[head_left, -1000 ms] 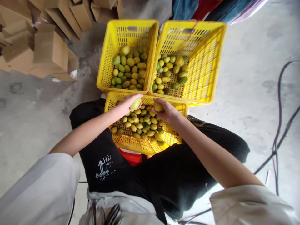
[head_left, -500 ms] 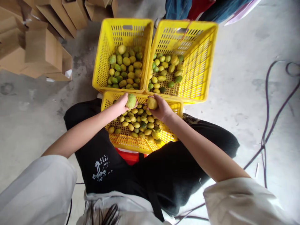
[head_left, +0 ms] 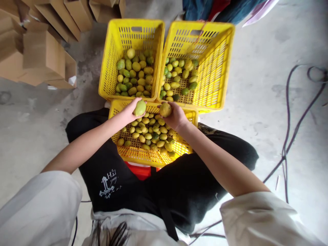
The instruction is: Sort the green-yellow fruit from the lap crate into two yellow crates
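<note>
My left hand [head_left: 132, 110] is closed around a pale green lemon [head_left: 139, 108], above the far left part of the near yellow crate [head_left: 138, 159]. In my right hand [head_left: 176, 117] is a yellow lemon [head_left: 165, 109] with brownish marks, held up over the same crate's far side. The two fruits are apart, at about the same height. Below them the near crate contains many yellow and some green lemons [head_left: 153, 131]. Beyond my hands stand a left yellow crate [head_left: 105, 68] and a right yellow crate [head_left: 229, 68], both with green and yellow lemons on their floors.
Open cardboard boxes [head_left: 43, 54] crowd the floor at the upper left. Black cables [head_left: 288, 147] lie on the concrete at the right. Part of another person's blue clothing [head_left: 196, 10] shows behind the crates. My knees flank the near crate.
Both hands still hold their lemons. The left lemon has shifted slightly left and turned a little in the hand; the right one shows a more marked side. The whole view has shifted slightly.
</note>
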Tool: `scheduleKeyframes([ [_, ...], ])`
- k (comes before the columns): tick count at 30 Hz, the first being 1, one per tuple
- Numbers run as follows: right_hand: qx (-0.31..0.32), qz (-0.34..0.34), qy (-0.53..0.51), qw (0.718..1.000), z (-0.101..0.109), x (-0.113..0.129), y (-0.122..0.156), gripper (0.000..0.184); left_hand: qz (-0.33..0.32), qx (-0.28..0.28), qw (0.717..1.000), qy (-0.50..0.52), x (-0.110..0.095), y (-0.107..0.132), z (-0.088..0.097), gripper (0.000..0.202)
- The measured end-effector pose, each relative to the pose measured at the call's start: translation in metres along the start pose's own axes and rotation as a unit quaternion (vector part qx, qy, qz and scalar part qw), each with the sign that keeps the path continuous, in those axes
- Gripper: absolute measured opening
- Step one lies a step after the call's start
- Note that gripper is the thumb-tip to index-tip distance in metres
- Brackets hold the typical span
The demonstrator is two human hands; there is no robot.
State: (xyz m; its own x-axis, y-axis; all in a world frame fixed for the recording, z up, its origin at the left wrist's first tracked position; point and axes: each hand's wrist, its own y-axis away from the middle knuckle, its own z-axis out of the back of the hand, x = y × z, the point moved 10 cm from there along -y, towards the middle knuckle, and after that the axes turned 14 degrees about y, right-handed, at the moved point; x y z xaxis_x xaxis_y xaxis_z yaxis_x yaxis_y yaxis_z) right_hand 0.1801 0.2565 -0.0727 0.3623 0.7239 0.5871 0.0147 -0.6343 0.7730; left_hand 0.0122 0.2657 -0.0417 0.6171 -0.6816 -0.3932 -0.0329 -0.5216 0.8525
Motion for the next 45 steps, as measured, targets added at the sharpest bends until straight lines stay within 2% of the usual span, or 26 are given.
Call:
scheduleKeyframes([
  [4,-0.002,-0.009,-0.004,1.0,-0.001,-0.001,0.002,0.009,0.045,-0.018,0.999,0.019,0.009,-0.001,0.004,0.03],
  [7,0.001,0.003,0.005,1.0,-0.002,0.0,0.006,0.014,0.045,-0.032,0.998,0.039,0.01,-0.003,0.005,0.028],
  [13,0.0,0.01,0.006,1.0,-0.003,0.004,0.012,0.013,-0.001,-0.007,1.0,0.007,0.001,0.003,-0.003,0.022],
  [18,-0.018,-0.018,-0.013,1.0,-0.001,0.002,0.013,0.017,-0.044,-0.066,0.997,-0.002,-0.008,0.0,0.012,0.017],
  [20,-0.022,-0.019,-0.012,1.0,0.0,0.002,0.012,0.018,-0.023,-0.06,0.998,0.006,-0.004,-0.004,0.013,0.012],
  [24,-0.033,-0.032,-0.036,0.998,0.002,-0.001,0.01,0.012,0.03,-0.039,0.997,0.056,0.007,-0.01,0.01,0.021],
  [28,-0.022,-0.044,-0.047,0.998,0.0,-0.002,0.012,0.014,0.044,-0.053,0.992,0.109,0.01,-0.011,0.012,0.021],
  [31,-0.018,-0.019,-0.027,0.999,0.001,0.001,0.012,0.013,0.05,-0.043,0.993,0.093,0.011,-0.009,0.009,0.017],
  [36,0.003,-0.003,0.004,1.0,0.0,0.001,0.01,0.019,0.01,-0.004,0.999,0.036,0.004,-0.006,0.002,0.014],
  [41,0.01,-0.029,-0.026,0.999,-0.004,0.002,0.018,0.018,-0.048,-0.043,0.998,-0.016,-0.008,-0.008,0.013,0.017],
  [45,0.003,-0.042,-0.04,0.998,-0.006,0.003,0.021,0.014,0.016,-0.032,0.999,0.02,0.002,-0.007,0.008,0.02],
])
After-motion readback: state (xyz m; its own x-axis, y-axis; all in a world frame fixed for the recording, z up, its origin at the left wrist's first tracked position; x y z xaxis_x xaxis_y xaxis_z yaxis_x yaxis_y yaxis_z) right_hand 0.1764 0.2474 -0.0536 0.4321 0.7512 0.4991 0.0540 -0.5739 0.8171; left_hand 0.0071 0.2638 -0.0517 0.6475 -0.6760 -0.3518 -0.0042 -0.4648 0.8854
